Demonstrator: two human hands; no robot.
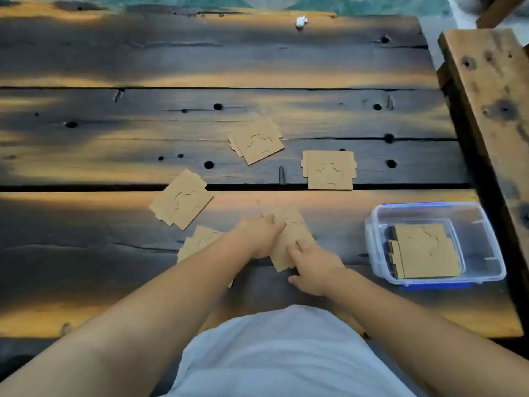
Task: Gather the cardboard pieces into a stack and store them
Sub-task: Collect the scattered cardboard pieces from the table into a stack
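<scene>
Brown die-cut cardboard pieces lie scattered on a dark wooden table (86, 224). One piece (292, 233) lies flat near the front middle, with my left hand (262, 234) on its left edge and my right hand (313, 266) pressing its lower right corner. Another piece (201, 239) is partly hidden under my left forearm. Three more lie free: one (181, 199) to the left, one (256, 141) farther back, one (328, 169) to the right. A clear plastic container (486, 224) at the right holds a small stack of pieces (425, 250).
A wooden bench or plank (492, 90) runs along the table's right edge. A small white scrap (301, 22) lies at the far edge. My white shirt (286, 356) fills the bottom middle. Gaps and knot holes mark the table planks.
</scene>
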